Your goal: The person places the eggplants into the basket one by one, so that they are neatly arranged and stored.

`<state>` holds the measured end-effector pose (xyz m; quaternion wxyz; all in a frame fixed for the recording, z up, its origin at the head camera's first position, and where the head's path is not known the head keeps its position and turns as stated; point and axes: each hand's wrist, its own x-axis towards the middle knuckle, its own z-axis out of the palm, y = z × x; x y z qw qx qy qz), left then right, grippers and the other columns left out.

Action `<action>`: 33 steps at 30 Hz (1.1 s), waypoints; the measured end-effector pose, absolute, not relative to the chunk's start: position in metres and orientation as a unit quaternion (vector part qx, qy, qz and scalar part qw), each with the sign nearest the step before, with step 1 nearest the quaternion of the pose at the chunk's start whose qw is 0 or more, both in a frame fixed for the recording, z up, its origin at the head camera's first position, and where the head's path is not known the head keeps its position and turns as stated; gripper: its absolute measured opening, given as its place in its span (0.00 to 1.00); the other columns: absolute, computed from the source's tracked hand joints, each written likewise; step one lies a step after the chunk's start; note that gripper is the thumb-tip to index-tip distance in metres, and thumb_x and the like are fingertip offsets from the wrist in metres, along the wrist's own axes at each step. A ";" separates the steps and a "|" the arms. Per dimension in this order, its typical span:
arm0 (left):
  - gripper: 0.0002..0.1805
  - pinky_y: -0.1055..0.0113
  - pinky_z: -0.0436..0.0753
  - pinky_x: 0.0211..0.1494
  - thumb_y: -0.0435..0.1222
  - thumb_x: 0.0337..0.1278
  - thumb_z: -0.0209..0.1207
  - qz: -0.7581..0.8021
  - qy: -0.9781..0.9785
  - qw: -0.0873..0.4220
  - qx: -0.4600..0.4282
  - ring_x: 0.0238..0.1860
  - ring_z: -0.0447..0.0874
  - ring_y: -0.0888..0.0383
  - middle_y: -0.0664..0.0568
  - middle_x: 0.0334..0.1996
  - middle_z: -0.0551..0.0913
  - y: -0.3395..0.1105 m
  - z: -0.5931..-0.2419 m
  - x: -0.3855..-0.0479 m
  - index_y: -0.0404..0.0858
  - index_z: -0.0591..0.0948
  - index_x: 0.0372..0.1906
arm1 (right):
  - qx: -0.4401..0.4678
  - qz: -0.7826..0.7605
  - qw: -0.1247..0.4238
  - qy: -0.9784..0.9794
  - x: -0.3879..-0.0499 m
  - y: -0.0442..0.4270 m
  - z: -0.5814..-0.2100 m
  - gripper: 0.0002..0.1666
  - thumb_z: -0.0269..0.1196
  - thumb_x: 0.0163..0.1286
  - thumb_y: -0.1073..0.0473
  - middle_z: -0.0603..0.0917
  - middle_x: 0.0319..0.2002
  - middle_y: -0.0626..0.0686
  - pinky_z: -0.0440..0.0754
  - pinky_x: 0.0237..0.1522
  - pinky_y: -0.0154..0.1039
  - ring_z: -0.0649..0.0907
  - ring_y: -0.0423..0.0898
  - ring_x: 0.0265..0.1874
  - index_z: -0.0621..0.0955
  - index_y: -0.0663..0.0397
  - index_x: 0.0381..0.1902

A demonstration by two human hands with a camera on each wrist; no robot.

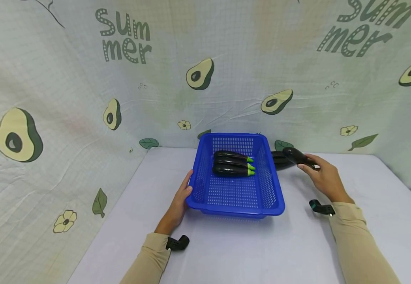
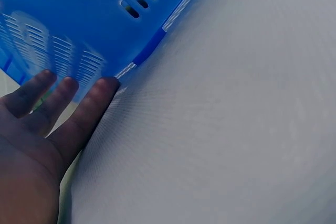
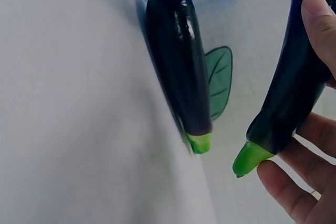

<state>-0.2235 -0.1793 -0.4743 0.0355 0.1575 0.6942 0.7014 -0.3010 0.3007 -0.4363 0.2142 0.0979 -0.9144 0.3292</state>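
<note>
A blue plastic basket with perforated walls stands mid-table, holding three dark eggplants side by side with green stem ends to the right. My left hand is at its left side; in the left wrist view, fairly straight fingers touch the basket's outer wall. Right of the basket, my right hand grips another eggplant, raised off the table and tilted. The thumb lies across its dark body, with fingers round the other side. Below it, an eggplant lies beside the basket, partly hidden in the head view.
A white-covered table carries everything. Behind it hangs a pale cloth printed with avocados, leaves and flowers, meeting the table's back edge close behind the basket. Dark wrist cameras sit on both sleeves.
</note>
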 end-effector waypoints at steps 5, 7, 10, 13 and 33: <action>0.33 0.35 0.46 0.73 0.52 0.74 0.41 0.705 0.690 0.034 0.160 0.78 0.45 0.45 0.57 0.80 0.44 -0.179 -0.475 -0.224 0.63 0.49 0.80 | 0.110 0.328 0.234 -0.908 -0.298 0.295 -0.429 0.34 0.66 0.71 0.48 0.79 0.57 0.71 0.75 0.50 0.61 0.77 0.66 0.55 0.75 0.66 0.65; 0.33 0.35 0.47 0.73 0.52 0.74 0.41 0.706 0.690 0.033 0.159 0.78 0.45 0.45 0.57 0.80 0.44 -0.179 -0.474 -0.224 0.63 0.50 0.80 | 0.114 0.327 0.238 -0.907 -0.296 0.293 -0.426 0.34 0.66 0.71 0.48 0.79 0.56 0.72 0.75 0.50 0.61 0.77 0.66 0.54 0.75 0.66 0.65; 0.33 0.35 0.47 0.73 0.53 0.74 0.41 0.704 0.691 0.034 0.158 0.78 0.44 0.45 0.58 0.80 0.44 -0.179 -0.474 -0.224 0.64 0.50 0.80 | 0.118 0.327 0.243 -0.906 -0.295 0.290 -0.421 0.33 0.66 0.70 0.49 0.79 0.56 0.71 0.76 0.49 0.61 0.78 0.66 0.53 0.76 0.66 0.65; 0.33 0.34 0.47 0.73 0.53 0.74 0.40 0.703 0.693 0.035 0.159 0.78 0.44 0.45 0.58 0.80 0.44 -0.179 -0.474 -0.224 0.64 0.49 0.80 | 0.122 0.329 0.248 -0.903 -0.294 0.288 -0.418 0.33 0.67 0.70 0.49 0.80 0.55 0.71 0.76 0.48 0.62 0.79 0.66 0.52 0.76 0.65 0.64; 0.33 0.34 0.47 0.72 0.52 0.74 0.40 0.699 0.695 0.033 0.164 0.78 0.44 0.45 0.58 0.80 0.43 -0.179 -0.473 -0.223 0.65 0.49 0.80 | 0.126 0.318 0.215 -0.915 -0.284 0.276 -0.396 0.35 0.64 0.71 0.44 0.79 0.55 0.73 0.76 0.49 0.67 0.80 0.69 0.49 0.76 0.64 0.65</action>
